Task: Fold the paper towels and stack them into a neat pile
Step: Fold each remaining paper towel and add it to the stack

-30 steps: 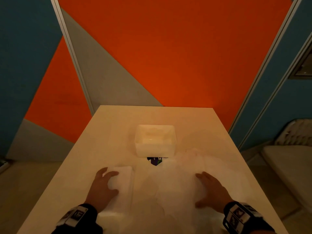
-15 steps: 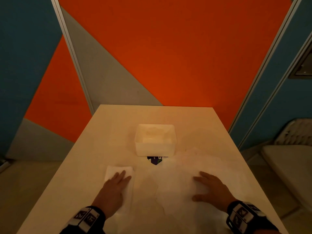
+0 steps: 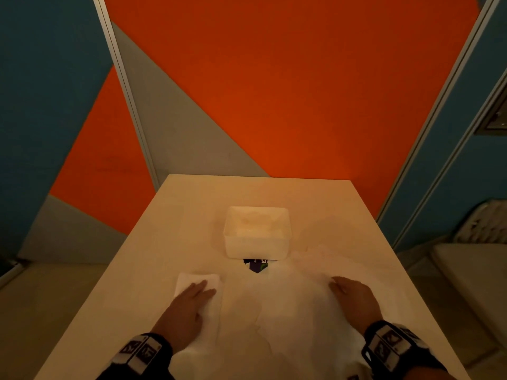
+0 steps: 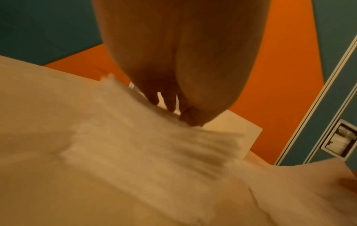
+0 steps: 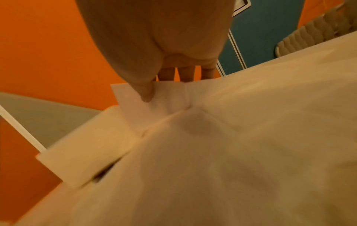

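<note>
A folded white paper towel (image 3: 211, 281) lies on the cream table (image 3: 192, 204) at the near left. My left hand (image 3: 189, 303) lies flat on it with straight fingers; in the left wrist view the fingertips (image 4: 171, 105) press the blurred towel (image 4: 135, 137). Loose unfolded paper towels (image 3: 296, 303) spread over the near middle and right of the table. On their right part my right hand (image 3: 354, 294) rests flat, and its fingers (image 5: 185, 75) lie straight on a creased sheet (image 5: 173, 97) in the right wrist view.
A white plastic box (image 3: 257, 231) with towels inside stands mid-table, beyond both hands. A small dark purple item (image 3: 256, 266) peeks out at its near edge. Orange, grey and teal wall panels rise behind the table. A pale chair (image 3: 477, 259) stands at the right.
My left hand has flattened on the folded towel and slid toward me along it. The right hand has drawn slightly nearer over the loose sheets.
</note>
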The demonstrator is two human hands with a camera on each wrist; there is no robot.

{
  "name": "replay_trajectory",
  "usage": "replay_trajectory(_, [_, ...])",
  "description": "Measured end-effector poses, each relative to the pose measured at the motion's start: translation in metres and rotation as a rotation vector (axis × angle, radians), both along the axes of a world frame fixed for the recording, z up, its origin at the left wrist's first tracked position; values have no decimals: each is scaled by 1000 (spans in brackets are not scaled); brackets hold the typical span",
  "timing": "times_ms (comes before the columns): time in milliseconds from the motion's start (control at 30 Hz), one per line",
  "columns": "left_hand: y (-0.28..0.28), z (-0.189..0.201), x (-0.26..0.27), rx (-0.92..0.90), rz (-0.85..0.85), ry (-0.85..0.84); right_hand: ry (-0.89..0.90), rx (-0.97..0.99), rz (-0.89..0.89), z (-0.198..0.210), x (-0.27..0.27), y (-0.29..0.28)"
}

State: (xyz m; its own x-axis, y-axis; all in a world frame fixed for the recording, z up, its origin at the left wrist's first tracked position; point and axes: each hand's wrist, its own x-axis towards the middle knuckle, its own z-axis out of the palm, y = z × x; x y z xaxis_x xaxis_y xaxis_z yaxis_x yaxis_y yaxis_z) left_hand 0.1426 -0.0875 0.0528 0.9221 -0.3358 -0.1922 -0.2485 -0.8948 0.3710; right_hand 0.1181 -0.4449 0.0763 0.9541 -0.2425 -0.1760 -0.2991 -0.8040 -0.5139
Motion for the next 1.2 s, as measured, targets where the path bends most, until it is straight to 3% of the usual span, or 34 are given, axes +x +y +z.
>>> replay_trajectory(100, [-10, 16, 5, -106, 52, -38, -133, 143, -25, 24, 6, 10])
replay_trajectory(167, [-25, 34, 6, -291, 36, -34, -182, 308, -59, 43, 9, 19])
replay_trajectory(467, [-81, 114, 6, -779, 49, 208, -254, 1095, -90, 140, 5, 54])
replay_trajectory(667, [-88, 150, -2, -1209, 7, 255, -221, 1280, -127, 165, 0, 61])
replay_trajectory(900, [-93, 160, 1, -1224, 64, -8, -162, 1369, -180, 168, -2, 64])
replay_trajectory(1000, [-95, 170, -2, -1197, 61, -66, -186, 1360, -183, 167, -4, 64])
replay_trajectory(1067, [-95, 170, 0, -1115, 51, -169, -259, 1201, -173, 163, -5, 65])
replay_trajectory(1133, [-96, 170, 1, -914, 32, -348, -357, 814, -73, 161, -6, 69])
replay_trajectory(1200, [-96, 169, 2, -735, -1, -500, -421, 287, 164, 155, -8, 69])
